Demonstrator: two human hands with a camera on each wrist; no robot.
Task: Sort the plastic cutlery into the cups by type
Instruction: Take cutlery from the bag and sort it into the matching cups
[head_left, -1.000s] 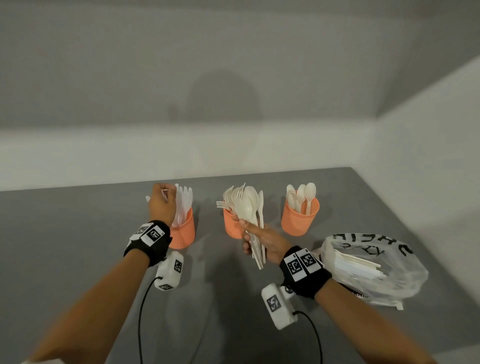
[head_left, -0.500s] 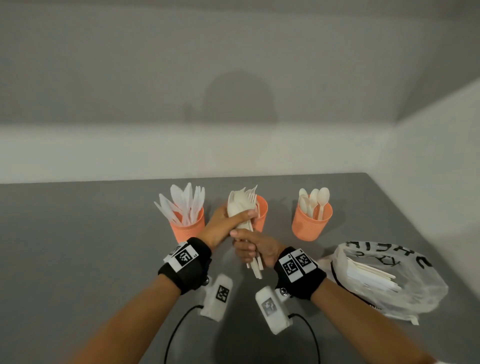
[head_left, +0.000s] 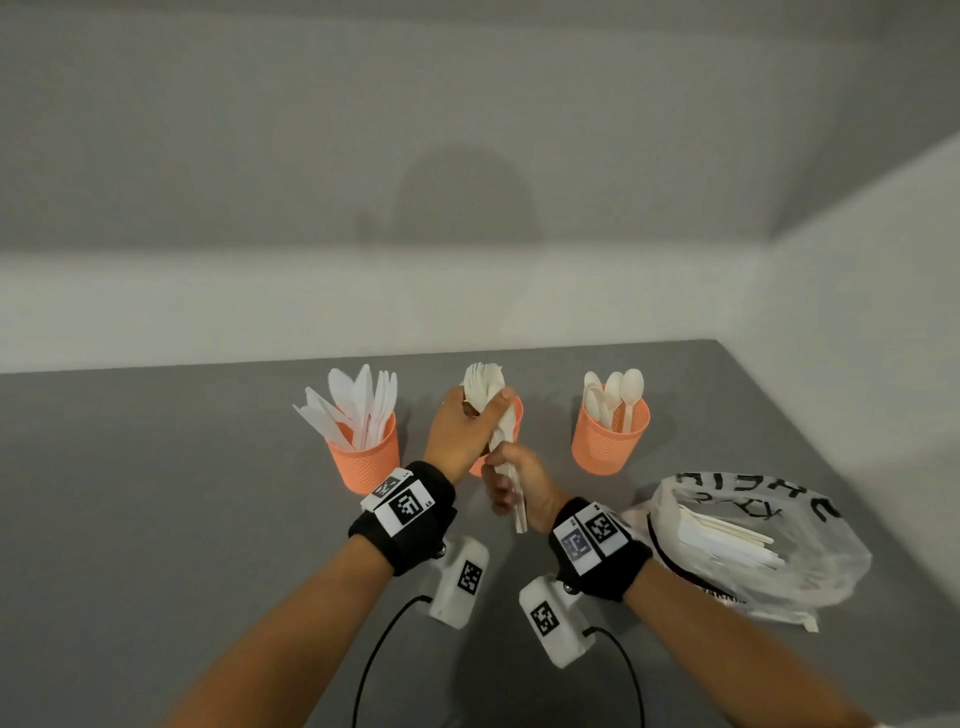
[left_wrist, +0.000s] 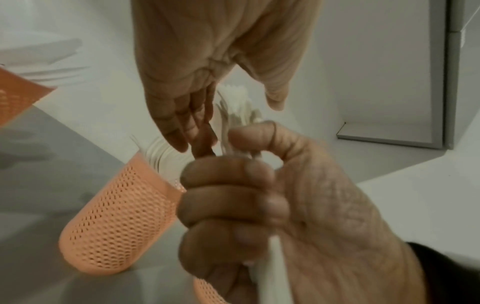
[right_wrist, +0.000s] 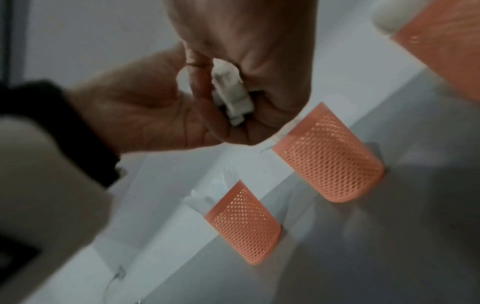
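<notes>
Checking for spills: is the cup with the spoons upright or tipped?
Upright. The spoon cup stands on the table, spoons pointing up.

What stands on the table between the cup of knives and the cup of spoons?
In the head view, the cup of forks stands between them, largely hidden by both hands gripping a cutlery bundle.

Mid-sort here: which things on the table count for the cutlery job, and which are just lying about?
In the job:
- bundle of cutlery, gripped by the right hand, left hand at its top
- knife cup
- middle cup with forks
- spoon cup
- plastic bag, more pale cutlery inside

Lying about:
- grey table
- wrist-camera cables
</notes>
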